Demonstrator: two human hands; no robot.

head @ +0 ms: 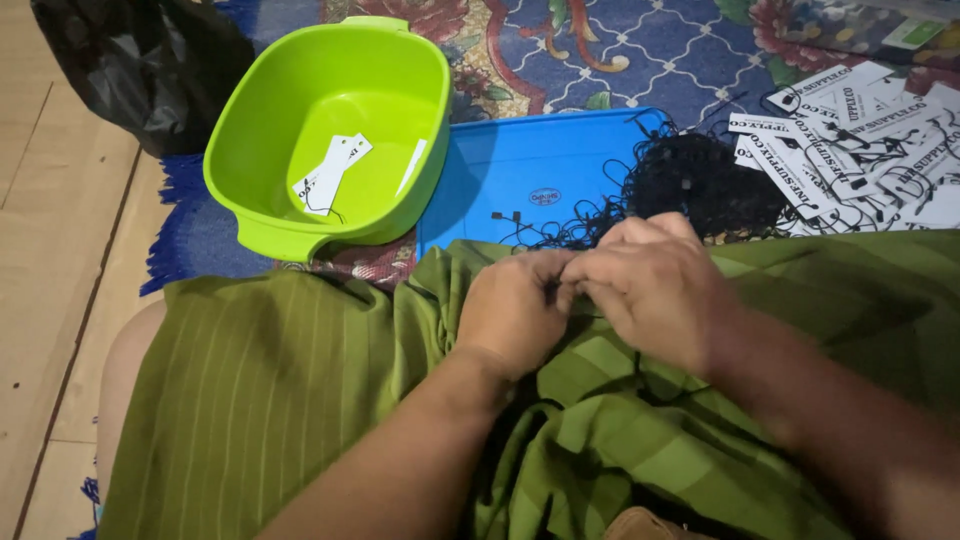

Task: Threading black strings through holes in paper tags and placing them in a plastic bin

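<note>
Your left hand [515, 310] and right hand [655, 290] meet fingertip to fingertip over your lap, both curled tight; what they pinch is hidden, though a thin black string [640, 365] trails below the right. Under them lies soft, ribbed green cloth [270, 400]. Just beyond, a tangled heap of black strings [700, 185] sits on the smooth blue tray [520, 170], white card tags [860, 140] to its right. The glossy green tub [250, 160], holding tags, overlaps the tray's left edge.

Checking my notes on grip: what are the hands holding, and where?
Cannot be told: both hands meet fingertip to fingertip over the green cloth, hiding whatever is pinched.
</note>
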